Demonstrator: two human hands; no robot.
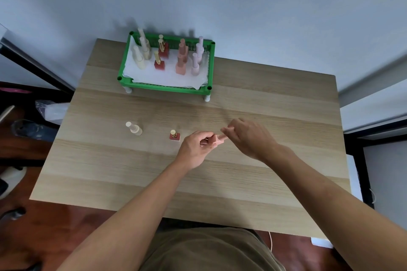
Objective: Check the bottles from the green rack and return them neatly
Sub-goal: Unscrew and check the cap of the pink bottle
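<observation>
Both hands meet over the table (242, 99): the left hand (195, 149) is closed around a pink bottle (218, 140), and the right hand (248, 136) pinches its cap end. Two bottles stand on the table left of the hands, a cream bottle (134, 128) and a red bottle (174, 135). Many more stand upright in rows in the green rack (165, 89) at the table's far edge.

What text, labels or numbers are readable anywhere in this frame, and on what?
None readable.
Bottles in the green rack: no label or print visible at this size.
Cream bottle and red bottle on the table: plain, no legible marks.
Pink bottle, held in the left hand and right hand: mostly covered, nothing legible.
</observation>
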